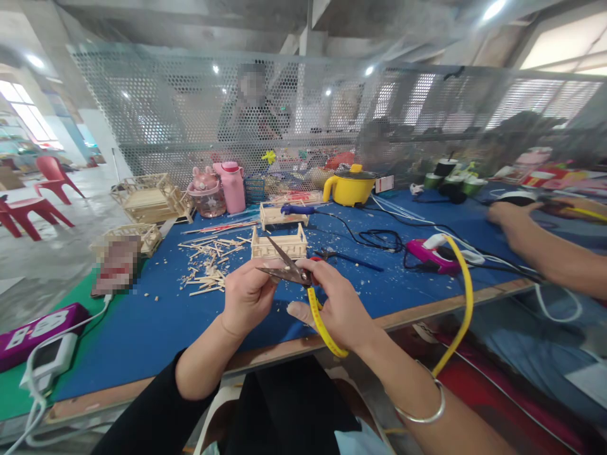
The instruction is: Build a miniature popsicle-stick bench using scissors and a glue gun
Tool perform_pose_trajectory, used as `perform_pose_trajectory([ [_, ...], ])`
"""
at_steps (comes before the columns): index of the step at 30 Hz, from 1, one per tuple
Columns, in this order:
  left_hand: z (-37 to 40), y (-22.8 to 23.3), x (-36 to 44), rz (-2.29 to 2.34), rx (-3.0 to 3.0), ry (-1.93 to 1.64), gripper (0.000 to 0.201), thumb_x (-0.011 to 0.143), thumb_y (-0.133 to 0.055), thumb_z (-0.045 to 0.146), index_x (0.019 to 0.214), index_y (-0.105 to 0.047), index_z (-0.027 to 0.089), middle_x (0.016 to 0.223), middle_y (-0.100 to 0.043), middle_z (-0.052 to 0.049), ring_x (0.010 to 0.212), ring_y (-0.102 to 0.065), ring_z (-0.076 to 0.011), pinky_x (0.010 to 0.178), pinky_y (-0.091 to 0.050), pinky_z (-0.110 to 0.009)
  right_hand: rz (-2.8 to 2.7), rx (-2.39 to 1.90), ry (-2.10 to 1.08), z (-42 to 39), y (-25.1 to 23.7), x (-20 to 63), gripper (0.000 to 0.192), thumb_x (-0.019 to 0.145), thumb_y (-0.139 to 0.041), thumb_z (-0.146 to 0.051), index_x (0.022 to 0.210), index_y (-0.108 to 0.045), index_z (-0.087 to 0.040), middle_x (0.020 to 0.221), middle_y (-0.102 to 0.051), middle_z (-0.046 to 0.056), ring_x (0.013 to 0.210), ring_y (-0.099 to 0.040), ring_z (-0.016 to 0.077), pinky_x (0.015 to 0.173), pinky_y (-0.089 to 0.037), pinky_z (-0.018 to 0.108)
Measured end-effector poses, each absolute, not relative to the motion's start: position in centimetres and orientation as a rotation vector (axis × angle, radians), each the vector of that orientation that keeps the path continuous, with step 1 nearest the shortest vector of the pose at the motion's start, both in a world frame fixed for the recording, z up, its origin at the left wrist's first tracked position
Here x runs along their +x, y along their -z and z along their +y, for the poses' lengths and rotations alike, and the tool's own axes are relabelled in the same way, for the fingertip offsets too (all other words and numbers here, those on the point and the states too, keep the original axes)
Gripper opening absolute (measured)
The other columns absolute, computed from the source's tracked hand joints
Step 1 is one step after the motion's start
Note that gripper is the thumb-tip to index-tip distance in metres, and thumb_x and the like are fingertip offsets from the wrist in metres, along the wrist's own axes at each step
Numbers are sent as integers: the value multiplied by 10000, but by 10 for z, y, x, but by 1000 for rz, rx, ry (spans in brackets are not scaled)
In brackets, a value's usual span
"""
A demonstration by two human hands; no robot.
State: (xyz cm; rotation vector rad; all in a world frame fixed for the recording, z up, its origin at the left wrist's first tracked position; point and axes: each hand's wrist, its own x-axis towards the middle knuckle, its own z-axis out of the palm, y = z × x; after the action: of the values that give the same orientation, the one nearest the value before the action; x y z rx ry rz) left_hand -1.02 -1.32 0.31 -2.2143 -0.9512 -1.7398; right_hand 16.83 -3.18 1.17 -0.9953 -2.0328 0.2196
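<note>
My right hand (339, 303) grips a pair of scissors (289, 265) with yellow handle loops, blades spread and pointing up-left. My left hand (246, 294) is closed beside the blades and seems to pinch something small at them, too small to make out. Both hands hover over the near edge of the blue table (156, 322). Just beyond them stands a small wooden stick frame (279, 243), with a second one (283, 216) farther back. A pile of cut wooden sticks (208, 265) lies to the left.
A yellow pot (349, 184), pink bottle (232, 186) and pink cup (207, 193) stand at the back. A pink tool (429, 253) with black cables lies right of centre. Another person's arm (545, 246) reaches in from the right. A purple power strip (33, 332) lies at left.
</note>
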Motion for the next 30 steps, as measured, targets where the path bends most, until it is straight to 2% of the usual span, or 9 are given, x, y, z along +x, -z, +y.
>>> perform_pose_trajectory([
  [8, -16, -7, -9, -962, -2228, 1616, 184, 822, -513, 137, 816, -691, 182, 799, -725, -49, 758, -677, -134, 689, -531, -200, -1994, -1049, -125, -28, 1, 170, 485, 748, -646, -451, 1154, -551, -203, 1024, -650, 97, 939, -613, 249, 835, -478, 365],
  [11, -17, -9, -7, -937, -2295, 1588, 170, 834, -521, 134, 820, -686, 174, 777, -719, -48, 725, -668, -119, 672, -523, -186, -1989, -1090, -242, -27, 2, 171, 390, 768, -631, -431, 1082, -593, -203, 818, -662, 43, 709, -618, 186, 680, -487, 290],
  [14, -16, -10, -5, -940, -2265, 1664, 121, 834, -566, 176, 866, -682, 169, 803, -726, -54, 748, -673, -122, 694, -523, -192, -1871, -1125, -451, -26, -5, 168, 304, 781, -610, -439, 963, -612, -195, 653, -595, -12, 551, -538, 131, 554, -442, 244],
  [16, -13, -8, -5, -944, -2278, 1674, 108, 833, -581, 199, 869, -678, 169, 802, -728, -54, 757, -676, -126, 698, -524, -197, -1668, -1106, -575, -25, -13, 163, 295, 784, -589, -456, 914, -586, -192, 644, -573, -20, 547, -529, 125, 548, -448, 243],
  [19, -9, -6, -6, -913, -2368, 1570, 113, 838, -575, 201, 878, -675, 166, 730, -710, -38, 686, -661, -120, 641, -517, -195, -1454, -1043, -670, -19, -23, 155, 319, 722, -650, -420, 922, -548, -194, 651, -567, -26, 565, -553, 129, 576, -481, 255],
  [24, -5, -3, -5, -902, -2432, 1365, 158, 861, -514, 161, 848, -671, 158, 666, -665, -30, 591, -604, -112, 555, -484, -193, -1499, -1026, -654, -10, -24, 152, 259, 674, -669, -279, 896, -574, -186, 661, -597, -15, 597, -595, 140, 599, -497, 253],
  [30, -5, -3, -3, -932, -2377, 1311, 178, 879, -485, 173, 847, -658, 154, 689, -673, -36, 619, -621, -127, 578, -497, -216, -1532, -1023, -623, -12, -21, 151, 284, 648, -685, -265, 906, -598, -183, 682, -645, 6, 582, -615, 144, 584, -504, 244],
])
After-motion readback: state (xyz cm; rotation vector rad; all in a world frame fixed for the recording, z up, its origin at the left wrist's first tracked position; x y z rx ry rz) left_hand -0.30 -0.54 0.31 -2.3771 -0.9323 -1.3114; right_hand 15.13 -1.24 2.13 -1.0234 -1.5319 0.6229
